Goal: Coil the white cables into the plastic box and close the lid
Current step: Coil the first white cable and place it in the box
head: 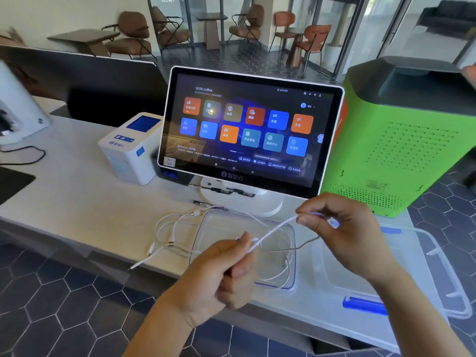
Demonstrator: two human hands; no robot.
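A clear plastic box (203, 228) with a blue-tinted rim sits at the counter's front edge, a coil of white cable lying inside it. Its clear lid (438, 266), with blue clips, lies to the right, partly over the edge. My left hand (221, 276) and my right hand (342, 228) both pinch one white cable (273, 231), stretched taut between them above the box. More white cables (172, 228) lie tangled on the counter left of the box, one end hanging past the edge.
A touchscreen terminal (247, 130) stands right behind the box, pens lying at its base. A white receipt printer (131, 148) is to its left and a green machine (396, 140) to its right. The grey counter (72, 197) drops to a hexagon-tiled floor in front.
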